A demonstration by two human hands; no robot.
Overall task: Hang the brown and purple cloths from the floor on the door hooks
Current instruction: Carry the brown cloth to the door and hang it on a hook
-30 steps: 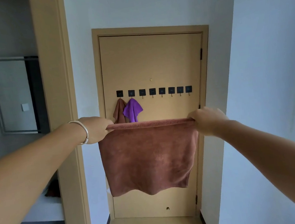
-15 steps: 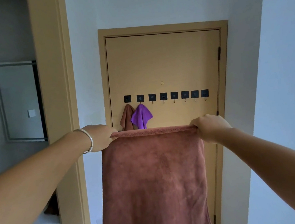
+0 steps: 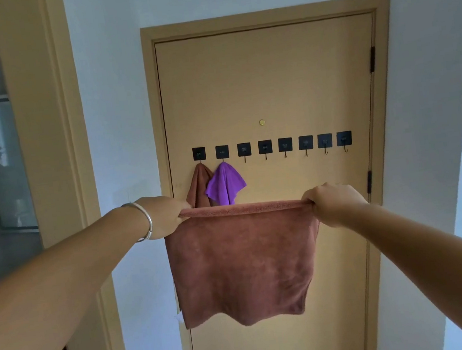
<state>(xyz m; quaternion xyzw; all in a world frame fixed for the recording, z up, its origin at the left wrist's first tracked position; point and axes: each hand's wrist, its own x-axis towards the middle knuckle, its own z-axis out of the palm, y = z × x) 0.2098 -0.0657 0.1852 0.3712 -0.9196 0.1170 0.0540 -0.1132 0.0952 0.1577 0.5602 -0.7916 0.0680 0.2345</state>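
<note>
One tan door (image 3: 268,83) fills the view, closer than half a second ago. One big brown cloth (image 3: 243,263) hangs stretched before it, its bottom hem back in view. Two hands: left hand (image 3: 165,215) and right hand (image 3: 332,203) each clench a top corner. Two small cloths hang: brown (image 3: 200,185), purple (image 3: 225,182). Eight black hooks (image 3: 285,144), six bare.
</note>
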